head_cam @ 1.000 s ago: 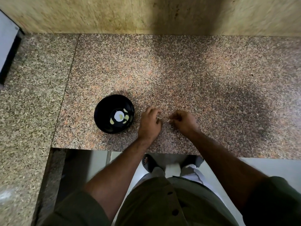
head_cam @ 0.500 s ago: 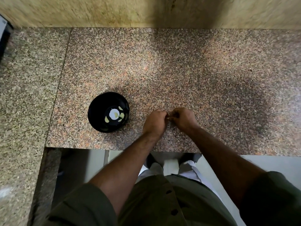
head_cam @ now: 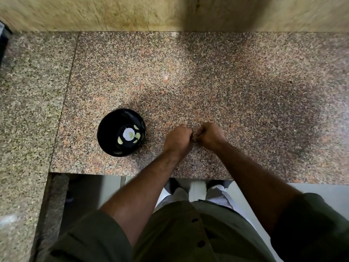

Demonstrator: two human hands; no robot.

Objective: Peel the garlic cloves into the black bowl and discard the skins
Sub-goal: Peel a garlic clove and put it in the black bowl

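Note:
The black bowl (head_cam: 105, 127) stands on the granite counter (head_cam: 207, 82), left of my hands. Several peeled pale garlic cloves (head_cam: 137, 136) lie on its bottom. My left hand (head_cam: 177, 138) and my right hand (head_cam: 210, 134) meet just right of the bowl, low over the counter. Both have curled fingers, and their fingertips touch. They pinch a small garlic clove between them, almost wholly hidden by the fingers. No loose skins show on the counter.
The counter's front edge (head_cam: 132, 173) runs just below my wrists, with floor and my legs beneath. A greyer stone slab (head_cam: 28, 110) adjoins on the left, carrying a dark object (head_cam: 2, 44) at the frame's edge. A yellowish wall (head_cam: 113, 14) closes the back.
My two hands have drawn together from a small gap until their fingertips meet. The left hand's fingers have curled tighter. The bowl has not moved on the counter.

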